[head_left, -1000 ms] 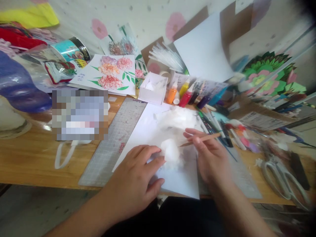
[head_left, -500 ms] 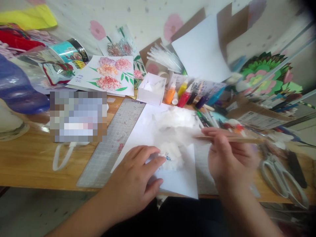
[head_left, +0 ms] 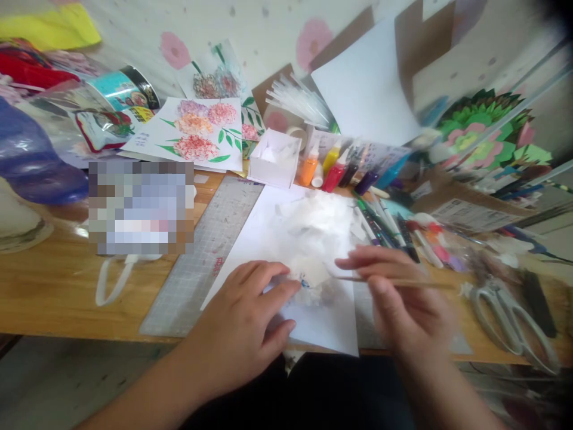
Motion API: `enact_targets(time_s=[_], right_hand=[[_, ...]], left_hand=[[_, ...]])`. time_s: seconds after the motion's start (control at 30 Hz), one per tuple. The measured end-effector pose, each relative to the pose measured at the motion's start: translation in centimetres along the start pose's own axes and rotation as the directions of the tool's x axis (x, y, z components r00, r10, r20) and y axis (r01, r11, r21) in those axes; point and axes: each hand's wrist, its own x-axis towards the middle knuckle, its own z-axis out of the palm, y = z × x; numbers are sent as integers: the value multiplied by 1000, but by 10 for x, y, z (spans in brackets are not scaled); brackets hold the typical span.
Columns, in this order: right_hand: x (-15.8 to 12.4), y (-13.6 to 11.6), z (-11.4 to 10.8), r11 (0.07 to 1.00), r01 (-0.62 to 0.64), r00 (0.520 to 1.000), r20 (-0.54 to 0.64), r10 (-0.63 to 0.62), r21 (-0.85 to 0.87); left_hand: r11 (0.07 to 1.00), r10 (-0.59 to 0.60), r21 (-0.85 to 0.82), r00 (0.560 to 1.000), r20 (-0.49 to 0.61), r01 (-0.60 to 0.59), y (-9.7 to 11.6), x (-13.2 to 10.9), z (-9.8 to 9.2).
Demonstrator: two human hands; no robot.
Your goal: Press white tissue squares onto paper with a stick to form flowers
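My left hand (head_left: pixel 253 307) rests over the white paper sheet (head_left: pixel 250 254) with its fingers apart. Its fingertips touch the edge of a small whitish pad (head_left: pixel 313 273) marked with blue specks; whether they press on it I cannot tell. My right hand (head_left: pixel 403 298) is closed around a thin brown stick (head_left: pixel 421 283), blurred by motion. The stick's tip points left at the pad's right edge; its exact kind does not show. Just beyond lies a heap of white fluffy material (head_left: pixel 320 212) on the same sheet.
A grey cutting mat (head_left: pixel 188 286) lies under the sheet. Behind stand a small white box (head_left: pixel 274 158) and several paint bottles (head_left: pixel 333 173). Pens (head_left: pixel 385 221) and scissors (head_left: pixel 510 319) lie to the right. A flower painting (head_left: pixel 201 134) is at the back left.
My right hand has moved left and slightly down, bringing the stick's tip from above the fluffy heap to the pad. My left hand has stayed in place.
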Motion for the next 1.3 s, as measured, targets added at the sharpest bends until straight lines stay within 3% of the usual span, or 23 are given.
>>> enact_targets(time_s=[0.07,0.13,0.57,0.67,0.73,0.8,0.87,0.9,0.97,1.07,1.3], right_hand=[[-4,-8,3,998,50,991,121,-53,25],[-6,-10,7,994,113,979,170,-112,6],[-5,-3,18,986,136,974,195,-116,-95],[-3,0,19,990,60,995,91,-49,-126],[-3,2,19,994,-14,999,-51,9,-108],[-3,-1,17,996,-47,978,-206,31,-76],[-5,-7,16,998,-5,961,-275,-14,-68],[-6,-10,15,997,37,970,-237,-53,-74],[-7,-17,15,986,143,988,-51,-148,-82],[-9,-21,18,968,242,956,191,-225,-73],[-9,-14,21,985,169,964,204,-170,21]], left_hand=[[1000,4,4,1000,-8,-4,0,0,0],[1000,8,-2,1000,-7,-8,0,-1,0],[1000,2,-23,1000,-7,-2,0,0,1],[1000,-4,-15,1000,-1,4,1,-1,-1],[1000,-6,-11,1000,3,6,1,-1,-1],[1000,-6,-9,1000,9,6,1,-2,-1],[1000,0,-9,1000,12,0,1,-2,0],[1000,4,-13,1000,9,-4,0,-2,0],[1000,4,-26,1000,-1,-4,0,-2,1],[998,-5,-55,1000,-11,4,-1,-2,2],[998,-10,-66,1000,3,10,-1,-1,0]])
